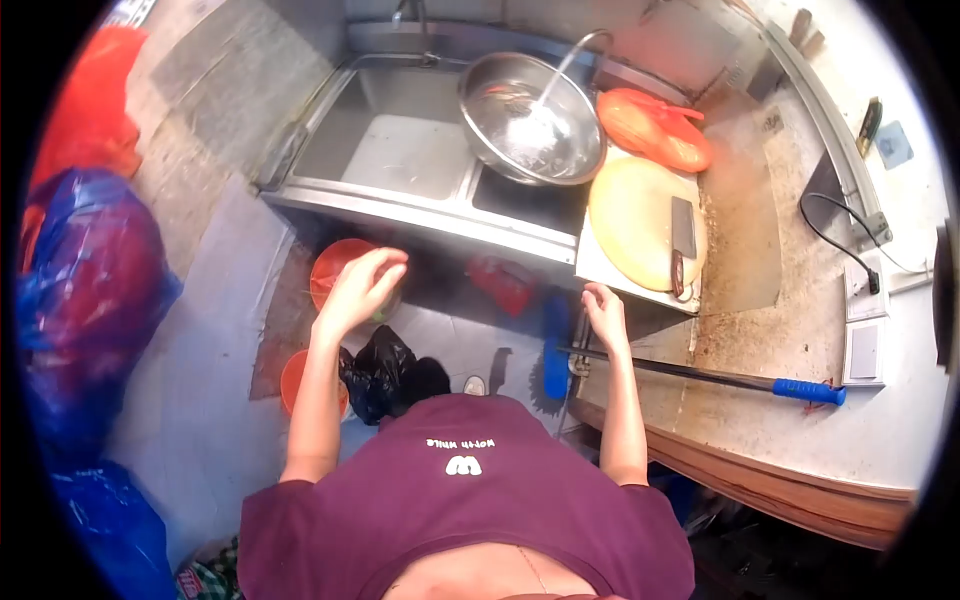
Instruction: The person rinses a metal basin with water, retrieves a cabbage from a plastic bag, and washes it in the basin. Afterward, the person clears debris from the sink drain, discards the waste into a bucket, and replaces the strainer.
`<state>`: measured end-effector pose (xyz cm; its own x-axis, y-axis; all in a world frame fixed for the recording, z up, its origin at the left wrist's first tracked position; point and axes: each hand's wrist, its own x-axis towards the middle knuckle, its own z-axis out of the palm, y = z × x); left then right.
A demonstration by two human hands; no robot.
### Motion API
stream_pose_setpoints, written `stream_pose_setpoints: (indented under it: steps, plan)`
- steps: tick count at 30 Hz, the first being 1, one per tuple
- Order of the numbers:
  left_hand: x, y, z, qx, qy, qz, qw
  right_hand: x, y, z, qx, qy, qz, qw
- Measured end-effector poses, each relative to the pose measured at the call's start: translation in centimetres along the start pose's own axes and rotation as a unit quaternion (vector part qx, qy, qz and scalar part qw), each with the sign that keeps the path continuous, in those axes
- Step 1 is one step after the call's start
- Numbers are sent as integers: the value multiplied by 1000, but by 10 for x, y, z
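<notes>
My left hand [368, 285] hovers in front of the sink [335, 150], holding nothing, with its fingers bent and the thumb apart. Lower than the counter's front edge, my right hand [605, 315] is also free, its fingers loosely curved. Nearest to it is a round chopping board [625, 220] on which a cleaver [683, 230] lies. A large steel bowl [500, 145] sits over the right part of the sink, and water appears to run into it from a curved tap [598, 36]. Behind the board rests an orange plastic bag [650, 130].
A blue-handled pole [700, 377] juts across on the right, with a blue brush head [556, 350] below. Red buckets [335, 270] and a black bag [378, 365] stand on the floor. Blue bags [95, 300] fill the left side. A cable [835, 200] reaches a wall socket.
</notes>
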<state>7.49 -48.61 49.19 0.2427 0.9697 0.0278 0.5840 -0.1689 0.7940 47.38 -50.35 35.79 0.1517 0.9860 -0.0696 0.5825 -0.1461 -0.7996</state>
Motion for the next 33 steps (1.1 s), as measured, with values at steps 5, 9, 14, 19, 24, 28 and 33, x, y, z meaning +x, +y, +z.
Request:
stream_pose_setpoints:
  steps: [5,9,14,19,24,28,33]
  plan:
    - [83,23,23,-36,-74,22,996,19,18,-22,145,39,92,984]
    - [147,28,43,-5,-86,79,993,79,33,-52,182,95,57,977]
    - [229,25,47,-71,-124,62,988,166,9,-84,177,172,31,969]
    - [310,25,58,-127,-159,53,978,245,-6,-112,173,199,36,964]
    - [386,63,115,-134,-256,110,951,313,13,-157,229,243,69,940]
    - [454,97,179,-43,-323,150,934,394,44,-191,249,281,46,926]
    - [519,135,264,-111,-194,228,948,456,42,-205,154,144,70,975]
